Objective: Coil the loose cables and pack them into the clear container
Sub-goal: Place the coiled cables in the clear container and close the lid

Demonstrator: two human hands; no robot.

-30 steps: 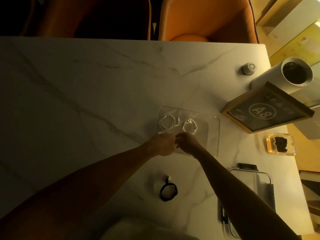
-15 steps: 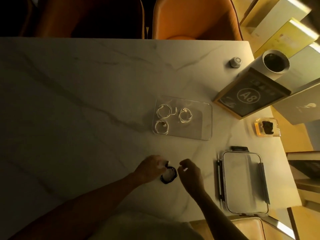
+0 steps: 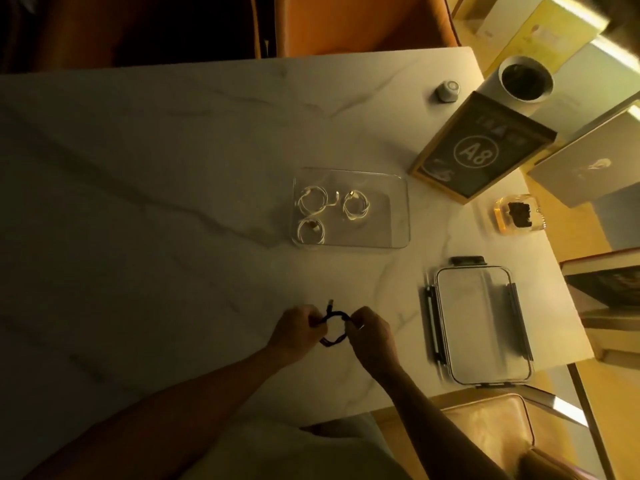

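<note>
A coiled black cable (image 3: 333, 326) is held just above the marble table (image 3: 156, 188) near its front edge, one plug end sticking up. My left hand (image 3: 298, 329) pinches the coil's left side and my right hand (image 3: 371, 332) pinches its right side. Farther back stands the clear container (image 3: 398, 209), open. Three white coiled cables lie in its left half: one (image 3: 312, 201) at the back left, one (image 3: 356, 205) to its right, one (image 3: 311, 232) at the front left. The container's right half holds nothing.
The clear lid (image 3: 483, 323) with dark latches lies at the right front of the table. Behind it are a small amber box (image 3: 516, 213), a framed A8 sign (image 3: 479, 148), a white cup (image 3: 525, 79) and a small round knob (image 3: 448, 90). Chairs stand at the far and near sides.
Both hands left the clear container, where a third white coil now lies, and came back to the black coil near the front edge. They have taken hold of it from both sides.
</note>
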